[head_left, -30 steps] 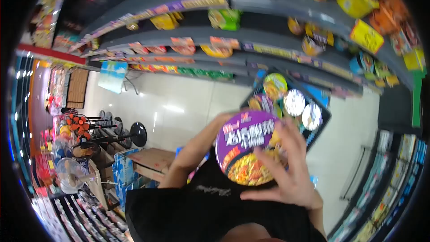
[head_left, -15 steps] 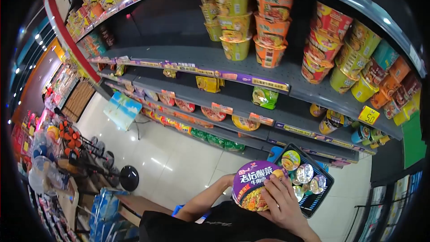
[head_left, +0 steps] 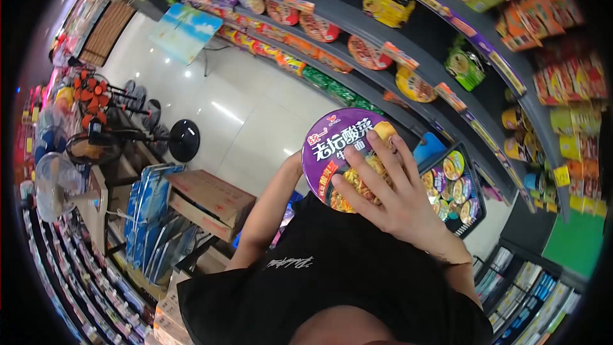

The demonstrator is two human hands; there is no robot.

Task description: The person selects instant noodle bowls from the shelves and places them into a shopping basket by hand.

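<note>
A purple-lidded instant noodle bowl (head_left: 351,128) is held up in front of my chest, its printed lid facing me. My right hand (head_left: 399,201) lies across the lid's right side with fingers spread over the noodle picture. My left hand (head_left: 295,165) is at the bowl's left side, supporting it; most of its fingers are hidden behind the bowl. Just beyond my right hand stands a dark basket (head_left: 477,207) with several round-lidded noodle cups (head_left: 454,165) in it.
Store shelves (head_left: 408,108) with noodle bowls and packets run along the back and right. On the left are fans (head_left: 57,185), a cardboard box (head_left: 211,201) and blue folded tables (head_left: 150,198). A small beach-print table (head_left: 185,30) stands on the tiled floor.
The view has tilted down, bringing more of my shirt into sight. The noodle bowl appears higher in view and larger. My right hand's fingers have spread wider on the lid.
</note>
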